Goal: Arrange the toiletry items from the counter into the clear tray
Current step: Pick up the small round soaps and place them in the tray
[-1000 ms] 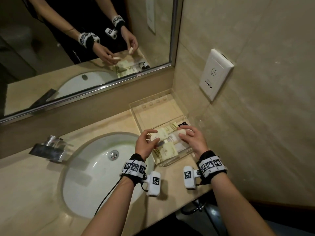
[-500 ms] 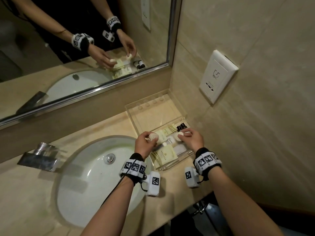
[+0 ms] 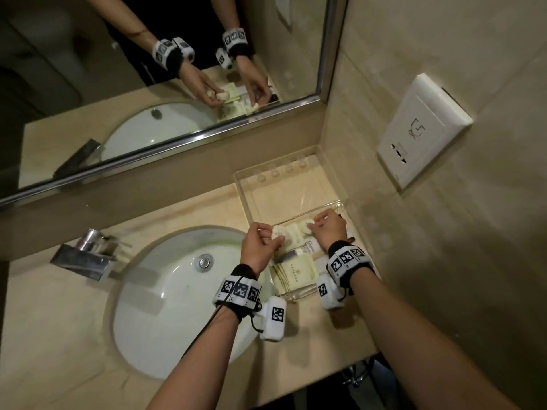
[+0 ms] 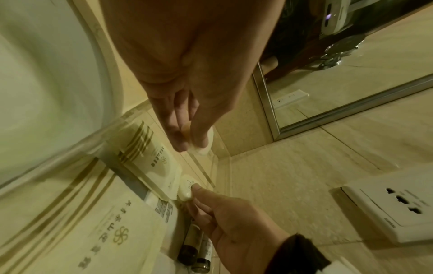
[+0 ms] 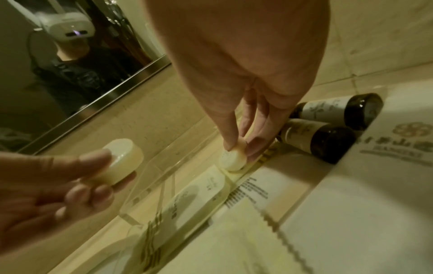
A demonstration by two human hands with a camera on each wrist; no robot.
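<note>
A clear tray [image 3: 254, 199] sits in the counter corner, with cream sachets [image 3: 294, 272] and two dark bottles [image 5: 328, 128] in its near part. My left hand [image 3: 260, 242] pinches a round white soap [image 3: 277, 232] above the tray's left edge; the same soap [image 5: 121, 163] shows in the right wrist view. My right hand [image 3: 328, 229] pinches a second round soap [image 3: 306, 224], seen closer as the soap [image 5: 233, 159], standing on edge among the sachets [image 5: 201, 191] beside the bottles. The far part of the tray holds nothing.
A white basin [image 3: 177, 297] with a chrome tap [image 3: 85, 255] lies left of the tray. A mirror [image 3: 148, 69] runs along the back. A wall socket [image 3: 420, 128] sits on the right wall above the tray. The counter's front edge is near my forearms.
Both hands have lifted a round soap each from among the sachets and moved slightly toward the tray's far part. The camera has tilted a little.
</note>
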